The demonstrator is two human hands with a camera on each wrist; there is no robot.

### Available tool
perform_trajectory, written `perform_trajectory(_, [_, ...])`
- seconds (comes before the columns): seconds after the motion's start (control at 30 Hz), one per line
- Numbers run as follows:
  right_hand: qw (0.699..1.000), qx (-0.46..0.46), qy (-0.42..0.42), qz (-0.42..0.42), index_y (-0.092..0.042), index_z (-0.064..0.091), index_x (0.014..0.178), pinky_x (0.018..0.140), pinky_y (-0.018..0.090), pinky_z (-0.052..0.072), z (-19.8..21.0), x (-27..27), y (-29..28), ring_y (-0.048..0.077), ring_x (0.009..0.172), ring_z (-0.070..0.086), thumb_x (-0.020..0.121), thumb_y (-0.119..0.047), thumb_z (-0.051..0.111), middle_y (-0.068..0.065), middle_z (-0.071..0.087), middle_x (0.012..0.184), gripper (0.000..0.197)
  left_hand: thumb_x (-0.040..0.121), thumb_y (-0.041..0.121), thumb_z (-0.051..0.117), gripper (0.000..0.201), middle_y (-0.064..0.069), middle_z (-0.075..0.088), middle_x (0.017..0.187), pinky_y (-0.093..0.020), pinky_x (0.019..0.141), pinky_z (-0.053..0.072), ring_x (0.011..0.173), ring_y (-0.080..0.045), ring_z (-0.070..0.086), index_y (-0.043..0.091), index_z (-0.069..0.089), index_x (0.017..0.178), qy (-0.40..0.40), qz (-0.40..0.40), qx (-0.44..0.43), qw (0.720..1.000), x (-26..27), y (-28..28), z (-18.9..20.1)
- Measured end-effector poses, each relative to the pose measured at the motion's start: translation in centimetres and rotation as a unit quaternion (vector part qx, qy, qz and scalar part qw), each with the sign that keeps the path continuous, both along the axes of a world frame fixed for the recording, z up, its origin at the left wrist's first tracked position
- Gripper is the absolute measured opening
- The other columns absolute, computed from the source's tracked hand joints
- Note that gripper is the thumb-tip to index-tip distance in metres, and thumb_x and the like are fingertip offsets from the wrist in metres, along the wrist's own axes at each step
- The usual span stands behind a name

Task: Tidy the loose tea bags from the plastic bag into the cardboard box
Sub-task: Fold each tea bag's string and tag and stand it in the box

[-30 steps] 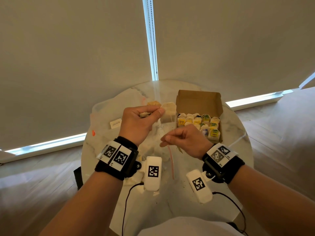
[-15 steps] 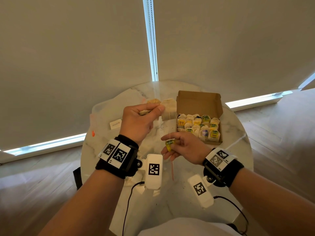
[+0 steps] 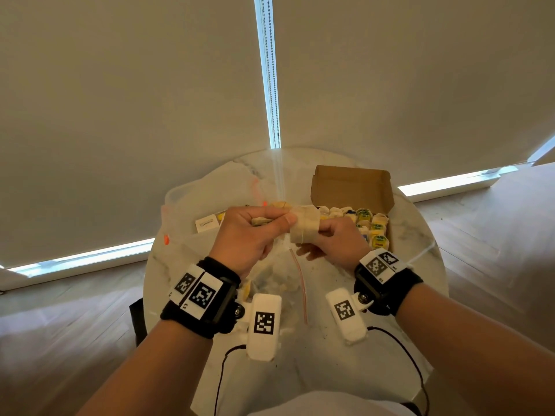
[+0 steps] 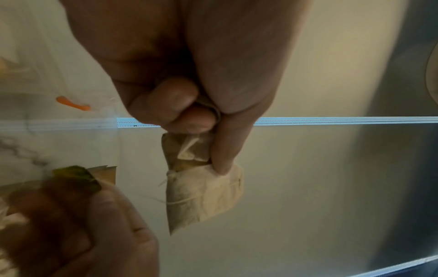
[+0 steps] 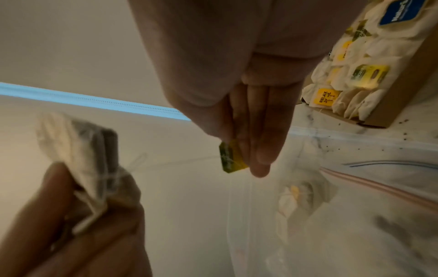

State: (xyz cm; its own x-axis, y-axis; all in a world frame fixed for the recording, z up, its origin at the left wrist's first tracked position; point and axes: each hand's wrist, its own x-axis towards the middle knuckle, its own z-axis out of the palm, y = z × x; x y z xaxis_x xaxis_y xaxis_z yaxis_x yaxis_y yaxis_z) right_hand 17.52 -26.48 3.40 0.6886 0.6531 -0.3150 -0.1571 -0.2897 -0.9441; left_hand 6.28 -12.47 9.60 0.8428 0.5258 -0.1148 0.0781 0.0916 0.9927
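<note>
My left hand (image 3: 279, 219) pinches a beige tea bag (image 3: 304, 225) by its top above the table; in the left wrist view the tea bag (image 4: 203, 195) hangs from my thumb and fingers, with a second one folded behind it. My right hand (image 3: 322, 232) is close against the bag's right side and pinches its yellow-green tag (image 5: 233, 159). A thin string runs from the tag to the bag. The open cardboard box (image 3: 351, 187) stands just right of my hands, with several tea bags (image 3: 369, 229) packed in rows. The clear plastic bag (image 3: 279, 280) lies under my hands with tea bags inside.
The round marble table (image 3: 405, 295) carries tea crumbs near the box. A small white card (image 3: 207, 225) lies at the back left on another clear bag with an orange mark (image 3: 166, 239). Window blinds hang close behind the table.
My right hand took hold of the tag below the tea bag and rose with it to the bag's right side. My left hand has stayed nearly still, holding the bag.
</note>
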Motion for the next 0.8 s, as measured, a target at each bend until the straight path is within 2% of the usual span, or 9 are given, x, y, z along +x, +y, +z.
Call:
perform_trajectory(0.03, [1.0, 0.015, 0.02, -0.016, 0.004, 0.072, 0.1, 0.059, 0.028, 0.059, 0.3, 0.2, 0.1, 0.026, 0.073, 0.073, 0.093, -0.003, 0.062, 0.02, 0.074, 0.086, 0.014, 0.083, 0.005, 0.074, 0.005, -0.007, 0.06, 0.054, -0.017, 0.036, 0.027, 0.035, -0.013, 0.032, 0.009, 0.078, 0.084, 0.008, -0.006, 0.001, 1.0, -0.2, -0.1, -0.2])
perform_trajectory(0.1, [0.998, 0.027, 0.026, -0.043, -0.002, 0.074, 0.096, 0.059, 0.025, 0.058, 1.0, 0.6, 0.4, 0.021, 0.072, 0.072, 0.092, -0.006, 0.064, 0.015, 0.074, 0.085, 0.011, 0.083, 0.006, 0.074, 0.005, 0.0, 0.054, 0.046, -0.017, 0.036, 0.027, 0.035, -0.011, 0.032, 0.009, 0.077, 0.084, 0.025, -0.016, 0.002, 1.0, -0.6, -0.3, -0.5])
perform_trajectory(0.17, [0.998, 0.032, 0.002, -0.049, -0.008, 0.074, 0.094, 0.06, 0.021, 0.055, 1.8, 0.9, 0.5, 0.016, 0.071, 0.071, 0.09, -0.006, 0.067, 0.011, 0.075, 0.086, 0.009, 0.082, 0.008, 0.075, 0.005, -0.003, 0.051, 0.046, -0.017, 0.037, 0.028, 0.035, -0.011, 0.032, 0.01, 0.078, 0.084, 0.04, -0.025, 0.005, 0.999, -1.0, -0.6, -0.9])
perform_trajectory(0.23, [0.997, 0.057, -0.021, -0.047, -0.011, 0.073, 0.098, 0.066, 0.026, 0.058, 2.5, 1.2, 0.5, 0.018, 0.074, 0.072, 0.087, -0.002, 0.069, 0.012, 0.075, 0.086, 0.016, 0.082, 0.008, 0.076, 0.004, -0.008, 0.051, 0.049, -0.018, 0.036, 0.028, 0.035, -0.011, 0.031, 0.01, 0.079, 0.083, 0.051, -0.029, 0.002, 0.998, -1.4, -1.0, -1.2])
perform_trajectory(0.37, [0.993, 0.089, -0.077, -0.026, -0.012, 0.067, 0.111, 0.071, 0.036, 0.061, 4.3, 0.9, 0.1, 0.023, 0.073, 0.073, 0.088, 0.0, 0.067, 0.01, 0.075, 0.081, 0.026, 0.083, 0.005, 0.075, 0.003, -0.002, 0.051, 0.047, -0.016, 0.036, 0.028, 0.034, -0.009, 0.031, 0.005, 0.078, 0.084, 0.063, -0.013, -0.008, 0.998, -1.7, -1.5, -1.7])
perform_trajectory(0.5, [0.978, 0.097, -0.184, -0.02, -0.016, 0.073, 0.092, 0.067, 0.035, 0.058, 5.7, 0.3, -0.7, 0.018, 0.073, 0.069, 0.087, -0.006, 0.07, 0.002, 0.074, 0.083, 0.012, 0.083, 0.005, 0.075, 0.004, 0.001, 0.054, 0.048, -0.016, 0.036, 0.029, 0.035, -0.009, 0.033, 0.007, 0.078, 0.083, 0.062, 0.002, -0.013, 0.998, -1.9, -1.5, -2.0])
perform_trajectory(0.57, [0.965, 0.094, -0.246, -0.018, -0.019, 0.075, 0.09, 0.067, 0.038, 0.057, 6.1, -0.1, -1.2, 0.021, 0.073, 0.066, 0.086, -0.01, 0.072, 0.0, 0.073, 0.082, 0.01, 0.083, 0.005, 0.075, 0.003, 0.005, 0.059, 0.051, -0.016, 0.037, 0.03, 0.035, -0.008, 0.035, 0.006, 0.078, 0.085, 0.059, 0.006, -0.008, 0.998, -1.9, -1.5, -2.1])
perform_trajectory(0.7, [0.967, 0.126, -0.221, 0.006, -0.009, 0.076, 0.092, 0.054, 0.035, 0.054, 7.0, -1.2, -2.3, 0.021, 0.057, 0.063, 0.087, -0.006, 0.07, 0.006, 0.07, 0.069, 0.008, 0.083, 0.006, 0.075, 0.008, -0.009, 0.059, 0.057, -0.016, 0.037, 0.03, 0.036, -0.009, 0.035, 0.013, 0.078, 0.079, 0.04, 0.023, -0.003, 0.999, -1.9, -1.6, -2.2])
perform_trajectory(0.8, [0.97, 0.139, -0.196, 0.032, -0.002, 0.075, 0.093, 0.056, 0.038, 0.057, 7.2, -2.0, -3.0, 0.03, 0.057, 0.066, 0.09, -0.007, 0.066, 0.01, 0.072, 0.07, 0.01, 0.084, 0.006, 0.074, 0.008, -0.019, 0.056, 0.065, -0.017, 0.036, 0.028, 0.036, -0.01, 0.033, 0.013, 0.078, 0.081, 0.022, 0.028, -0.009, 0.999, -1.8, -1.7, -1.9])
